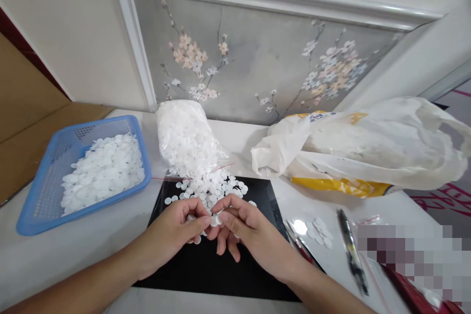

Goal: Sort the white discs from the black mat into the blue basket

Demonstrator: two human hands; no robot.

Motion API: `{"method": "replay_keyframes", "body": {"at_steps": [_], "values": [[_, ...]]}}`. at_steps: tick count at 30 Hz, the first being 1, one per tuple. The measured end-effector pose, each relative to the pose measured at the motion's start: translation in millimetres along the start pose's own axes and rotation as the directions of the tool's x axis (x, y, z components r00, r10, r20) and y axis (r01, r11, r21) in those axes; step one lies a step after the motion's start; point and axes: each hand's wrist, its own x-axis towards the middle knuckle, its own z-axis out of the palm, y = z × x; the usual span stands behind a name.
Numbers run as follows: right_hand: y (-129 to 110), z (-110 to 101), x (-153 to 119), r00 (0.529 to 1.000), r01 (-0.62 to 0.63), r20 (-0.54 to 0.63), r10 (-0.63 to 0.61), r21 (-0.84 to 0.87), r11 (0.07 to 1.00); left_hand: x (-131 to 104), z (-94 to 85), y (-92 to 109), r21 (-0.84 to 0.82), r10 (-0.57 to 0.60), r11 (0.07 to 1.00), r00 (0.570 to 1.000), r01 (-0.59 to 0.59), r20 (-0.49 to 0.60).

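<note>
L hand [186, 221] nearly closed, thumb + forefinger pinching at a few small white discs [215, 220]; R hand [247, 228] pinches the same bunch from its side, thumb + forefinger together, other fingers loosely bent below. Discs sit right between the two sets of fingertips, over the black sheet [206, 272]. Can't tell how many are held – they overlap, and fingers cover part. L hand's lower fingers mostly hidden behind its own thumb side; forearms cut off at the bottom edge.

Loose pile [211, 189] of similar discs lies on the sheet just beyond the hands, partly blocked by them; a few show under the fingers. It runs back into the mouth of a clear bag [184, 132], full of discs; where bag ends + pile starts is hard to make out.

Lower R corner pixelated, so whatever's there is unreadable; red item [405, 282] next to it runs out of frame. Lettering on the white/yellow carrier bag [368, 157] too creased to read; its contents hidden.

Around: blue basket [42, 191] w/ more discs at L, cardboard [29, 78] behind it, cut off by the edge. R of the sheet: small group of discs [319, 232], then a dark pen [351, 250]. Framed floral panel [239, 59] at the back, bottom partly blocked by both bags.
</note>
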Motion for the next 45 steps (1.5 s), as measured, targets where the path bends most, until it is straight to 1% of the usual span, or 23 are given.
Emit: {"method": "replay_keyframes", "body": {"at_steps": [5,7,9,11,13,15,16,18,21,23,25,28,31,33,35,36,37,38,39,40,42,44,45], "values": [[-2.1,-1.9,-0.5,0.998,-0.027,-0.065,0.026,-0.007,1.000,-0.8,-0.2,4.5,0.082,0.018,0.997,0.998,-0.013,-0.065],[-3.9,-3.2,-2.2,0.996,-0.025,-0.091,0.021,-0.043,0.999,-0.7,0.0,4.8,0.051,0.003,0.999,0.998,0.000,-0.067],[-5.5,-4.1,-4.8,0.994,0.018,-0.103,-0.035,-0.165,0.986,-0.9,0.2,5.2,-0.024,-0.035,0.999,0.998,0.033,-0.053],[-6.0,-4.1,-7.4,0.987,0.092,-0.091,-0.132,-0.357,0.930,-1.5,0.3,5.8,-0.127,-0.079,0.989,0.996,0.075,-0.027],[-5.2,-3.0,-9.1,0.969,0.175,-0.058,-0.242,-0.533,0.828,-2.1,0.0,6.4,-0.229,-0.126,0.965,0.992,0.126,0.011],[-3.9,-1.4,-9.6,0.941,0.241,-0.034,-0.336,-0.629,0.739,-2.7,-0.2,6.1,-0.298,-0.159,0.939,0.985,0.170,0.061],[-3.6,-0.7,-9.5,0.930,0.256,-0.039,-0.366,-0.647,0.718,-2.9,0.0,5.6,-0.317,-0.165,0.930,0.983,0.184,0.085],[-4.5,0.2,-9.1,0.934,0.216,-0.090,-0.347,-0.629,0.746,-3.4,1.2,4.0,-0.321,-0.142,0.932,0.985,0.167,0.100],[-8.5,-0.1,-8.8,0.963,0.073,-0.191,-0.191,-0.497,0.864,-4.5,3.4,1.9,-0.266,-0.050,0.962,0.998,0.057,0.034],[-11.6,-0.6,-9.0,0.970,0.022,-0.214,-0.117,-0.400,0.916,-4.9,4.2,1.1,-0.192,0.017,0.981,1.000,-0.019,-0.014],[-13.9,-0.5,-9.4,0.973,0.003,-0.217,-0.077,-0.324,0.946,-4.8,4.6,0.6,-0.122,0.064,0.990,0.997,-0.068,-0.040],[-15.0,1.6,-10.2,0.978,-0.035,-0.210,-0.015,-0.235,0.971,-4.1,6.9,-0.9,-0.067,0.094,0.993,0.993,-0.099,-0.067],[-11.9,2.2,-10.6,0.985,-0.061,-0.171,0.036,-0.141,0.988,-4.7,11.1,-0.4,-0.075,0.071,0.994,0.995,-0.076,-0.067],[-8.6,0.2,-9.5,0.986,-0.064,-0.158,0.055,-0.055,0.996,-6.8,9.7,5.4,-0.101,0.047,0.993,0.996,-0.055,-0.080],[-7.5,-1.9,-5.6,0.986,-0.065,-0.149,0.068,0.027,0.998,-9.9,-1.0,17.8,-0.085,0.064,0.994,0.989,-0.076,-0.130],[-8.9,-1.6,-1.8,0.987,-0.064,-0.142,0.071,0.054,0.996,-11.7,-10.8,26.1,-0.041,0.109,0.992,0.978,-0.118,-0.176],[-11.9,0.4,3.5,0.989,-0.064,-0.126,0.072,0.066,0.996,-13.6,-23.5,35.0,0.076,0.159,0.986,0.967,-0.146,-0.201],[-16.6,4.8,10.8,0.991,-0.057,-0.114,0.064,0.066,0.996,-15.6,-38.6,43.7,0.253,0.242,0.950,0.943,-0.183,-0.229],[-22.8,12.0,20.1,0.994,-0.047,-0.100,0.051,0.048,0.998,-17.7,-55.4,51.4,0.429,0.313,0.886,0.908,-0.174,-0.278],[-30.0,22.3,31.5,0.997,-0.034,-0.065,0.035,0.023,0.999,-19.9,-72.7,57.6,0.580,0.368,0.807,0.860,-0.107,-0.353],[-45.3,50.7,59.5,0.998,0.040,-0.051,-0.042,-0.040,0.998,-24.7,-105.3,64.7,0.758,0.362,0.630,0.800,0.169,-0.479],[-57.7,84.5,91.0,0.987,0.143,-0.033,-0.155,-0.239,0.960,-31.0,-130.7,66.2,0.780,0.321,0.572,0.806,0.252,-0.496],[-61.9,100.5,105.9,0.984,0.163,-0.016,-0.175,-0.288,0.944,-35.0,-140.3,66.4,0.793,0.310,0.541,0.811,0.279,-0.496]]}}
